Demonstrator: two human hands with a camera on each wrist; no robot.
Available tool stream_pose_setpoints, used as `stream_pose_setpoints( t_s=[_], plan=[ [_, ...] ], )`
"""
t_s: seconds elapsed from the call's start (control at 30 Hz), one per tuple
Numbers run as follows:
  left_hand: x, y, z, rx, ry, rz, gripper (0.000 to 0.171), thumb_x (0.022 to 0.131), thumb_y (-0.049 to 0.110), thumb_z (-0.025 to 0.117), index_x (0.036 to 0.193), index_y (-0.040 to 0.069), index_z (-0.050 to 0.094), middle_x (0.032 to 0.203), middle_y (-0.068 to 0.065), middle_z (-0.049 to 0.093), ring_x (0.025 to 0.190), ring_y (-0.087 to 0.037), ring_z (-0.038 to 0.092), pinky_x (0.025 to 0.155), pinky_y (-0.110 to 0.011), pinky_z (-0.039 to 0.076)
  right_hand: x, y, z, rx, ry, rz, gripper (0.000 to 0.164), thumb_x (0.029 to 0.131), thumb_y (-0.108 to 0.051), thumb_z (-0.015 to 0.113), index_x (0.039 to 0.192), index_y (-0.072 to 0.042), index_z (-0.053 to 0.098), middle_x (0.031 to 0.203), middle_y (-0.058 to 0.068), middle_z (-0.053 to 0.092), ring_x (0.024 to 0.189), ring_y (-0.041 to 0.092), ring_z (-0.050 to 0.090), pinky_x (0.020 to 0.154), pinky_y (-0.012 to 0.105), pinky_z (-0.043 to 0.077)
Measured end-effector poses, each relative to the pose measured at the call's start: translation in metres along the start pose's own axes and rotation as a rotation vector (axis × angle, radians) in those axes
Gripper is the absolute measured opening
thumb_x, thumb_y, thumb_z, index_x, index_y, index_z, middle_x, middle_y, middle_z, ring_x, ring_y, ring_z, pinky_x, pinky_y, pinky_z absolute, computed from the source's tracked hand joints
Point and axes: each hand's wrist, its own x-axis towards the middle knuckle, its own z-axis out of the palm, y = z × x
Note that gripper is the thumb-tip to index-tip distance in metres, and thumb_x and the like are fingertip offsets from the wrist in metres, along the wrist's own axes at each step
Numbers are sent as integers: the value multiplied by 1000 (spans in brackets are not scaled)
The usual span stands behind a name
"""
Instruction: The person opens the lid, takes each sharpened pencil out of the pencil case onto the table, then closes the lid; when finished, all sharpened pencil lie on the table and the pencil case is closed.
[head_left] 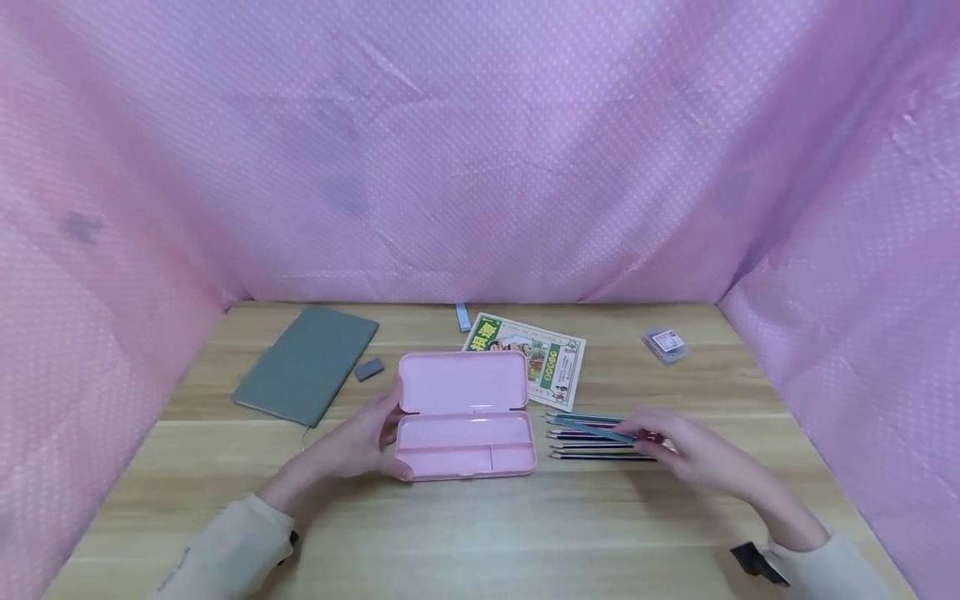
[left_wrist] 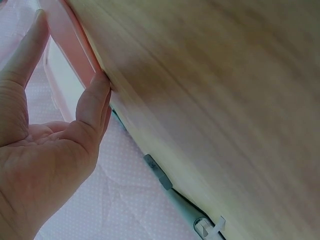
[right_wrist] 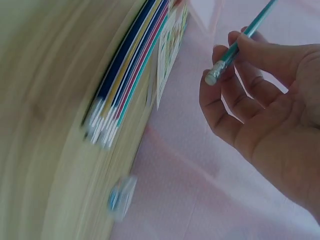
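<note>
A pink pencil case [head_left: 465, 460] lies open on the table, its lid [head_left: 463, 382] folded back and its divided tray holding nothing. My left hand [head_left: 365, 437] grips the case's left end; in the left wrist view the thumb and fingers [left_wrist: 92, 102] span its side wall [left_wrist: 75, 42]. Over on the right, my right hand [head_left: 686, 446] pinches a teal pencil [head_left: 596, 429] between thumb and fingertips. Its silvery end [right_wrist: 218, 70] shows in the right wrist view, raised above the table. Below it, several dark and coloured pencils [right_wrist: 132, 55] lie side by side.
Behind the case lies a printed booklet [head_left: 562, 379], partly covered by the lid. A grey-green notebook [head_left: 309, 362] and a grey eraser [head_left: 369, 369] are at the left. A small clear box [head_left: 666, 344] sits back right; a pale blue strip [head_left: 462, 317] lies near the rear edge.
</note>
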Motion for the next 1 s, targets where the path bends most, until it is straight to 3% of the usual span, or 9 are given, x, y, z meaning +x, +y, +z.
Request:
stream_pose_setpoints(
  t_s=[0.17,0.33,0.53,0.77,1.0],
  plan=[
    [4,0,5,-4,-18,-9,136,70,24,95,162,6,-3,160,-23,18,141,-35,40,110,-41,44,-30,4,-12,13,4,24,43,85,15,69,120,-9,69,100,-8,65,84,4,61,65,22,56],
    [6,1,4,1,-1,-24,137,69,23,96,163,9,-3,160,-20,19,142,-33,41,110,-40,44,-43,10,-15,12,-8,22,44,84,14,71,119,-14,71,101,-9,67,83,4,61,63,20,56],
    [0,0,-1,-12,4,-29,137,68,23,96,162,6,-3,160,-23,19,140,-36,42,109,-41,44,-50,19,-8,24,-34,-17,44,85,10,73,121,-15,71,103,-2,70,88,7,65,65,21,58],
    [-1,2,-2,-11,2,-20,136,69,22,95,162,5,-3,160,-23,18,140,-36,42,110,-41,44,-55,27,3,-95,14,-84,44,77,10,78,112,-16,75,104,-5,71,92,11,68,88,6,48],
    [-1,1,-2,-27,-3,-17,136,69,21,95,162,5,-3,159,-23,20,140,-35,41,110,-41,44,-54,29,13,-179,20,-46,42,75,8,80,107,-18,76,104,-7,71,93,10,68,88,5,47]
  ],
)
